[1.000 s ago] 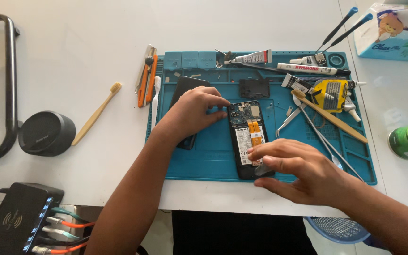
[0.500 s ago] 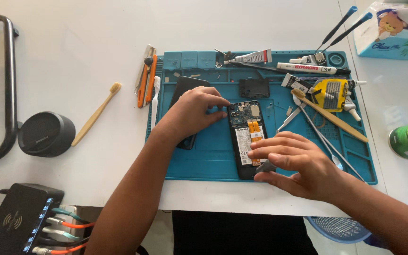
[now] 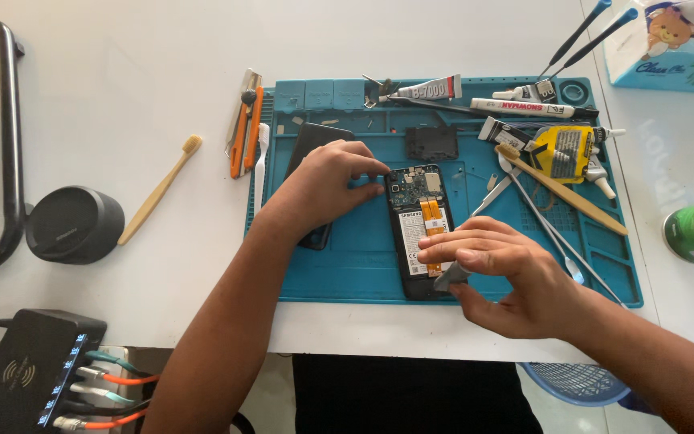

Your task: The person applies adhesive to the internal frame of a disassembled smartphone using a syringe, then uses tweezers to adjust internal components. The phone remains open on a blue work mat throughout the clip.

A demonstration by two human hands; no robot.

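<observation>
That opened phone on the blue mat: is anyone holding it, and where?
The left hand steadies the phone at its top left corner. The right hand pinches a small grey pick over its lower end.

mat (image 3: 347,265): matt blue rubber | toothbrush (image 3: 158,190): bare wood | speaker (image 3: 74,224): matt black

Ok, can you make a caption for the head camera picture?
Two hands, left hand and right hand, work on an opened phone on a blue mat.
</observation>
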